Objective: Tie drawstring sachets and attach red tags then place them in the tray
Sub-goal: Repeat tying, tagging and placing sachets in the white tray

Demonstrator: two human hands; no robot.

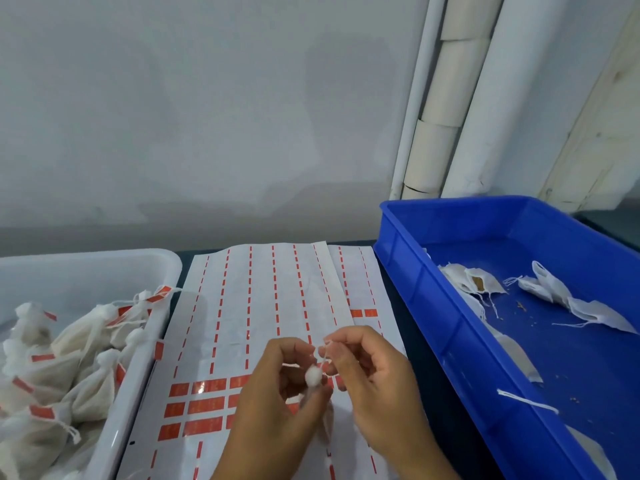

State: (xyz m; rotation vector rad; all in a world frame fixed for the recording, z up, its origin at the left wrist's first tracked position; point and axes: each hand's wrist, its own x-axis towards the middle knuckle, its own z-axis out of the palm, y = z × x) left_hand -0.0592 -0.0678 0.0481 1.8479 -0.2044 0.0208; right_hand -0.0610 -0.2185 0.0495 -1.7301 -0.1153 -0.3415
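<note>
A small white sachet (313, 375) is pinched at its gathered neck by my left hand (273, 386), with its body hanging below between both hands. My right hand (370, 368) pinches the white drawstring (323, 351) just above the neck, pulled up and to the right. Under both hands lies a white backing sheet (263, 306) with red tags (202, 407) left in its lower rows. A white tray (149, 362) on the left holds several tied sachets with red tags (86, 344).
A blue crate (450, 327) on the right holds several flat untied sachets (474, 280) and loose strings. A grey wall and white pipes (436, 98) stand behind the table. Dark tabletop shows between the sheet and the crate.
</note>
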